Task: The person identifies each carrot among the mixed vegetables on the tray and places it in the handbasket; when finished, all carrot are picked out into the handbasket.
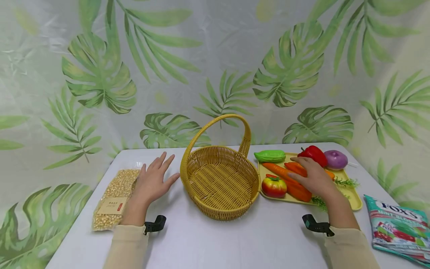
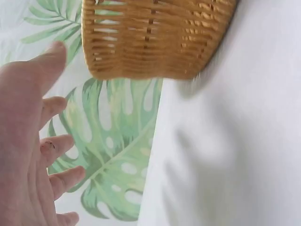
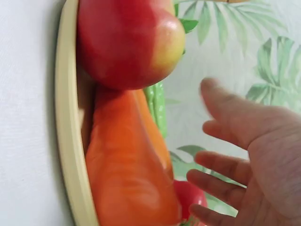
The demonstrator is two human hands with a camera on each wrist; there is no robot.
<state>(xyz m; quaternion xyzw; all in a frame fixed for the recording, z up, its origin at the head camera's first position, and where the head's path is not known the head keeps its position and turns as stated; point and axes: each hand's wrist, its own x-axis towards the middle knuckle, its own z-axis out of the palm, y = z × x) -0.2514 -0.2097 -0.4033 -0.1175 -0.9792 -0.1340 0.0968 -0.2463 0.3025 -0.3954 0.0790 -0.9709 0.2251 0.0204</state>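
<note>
A round wicker basket (image 1: pixel 220 215) with a tall arched handle stands mid-table. To its left my left hand (image 1: pixel 152 185) hovers with spread fingers, holding nothing; a bag of corn kernels (image 1: pixel 112 194) lies beside it. My right hand (image 1: pixel 315 177) is held over a yellow tray (image 1: pixel 356 201) of vegetables, fingers extended and holding nothing. Under and around it lie orange carrots (image 3: pixel 134 165), a red and yellow tomato (image 1: pixel 273 187), a green bitter melon (image 1: pixel 270 155), a red bell pepper (image 1: pixel 313 155) and a purple onion-like vegetable (image 1: pixel 336 160). The right hand partly hides the tray's contents.
At the right table edge lies a teal Fox's candy bag (image 1: pixel 399 228). Green herb sprigs (image 1: pixel 347 182) stick out of the tray's right side. Behind the white table (image 1: pixel 231 243) hangs a leaf-printed curtain (image 1: pixel 221 56).
</note>
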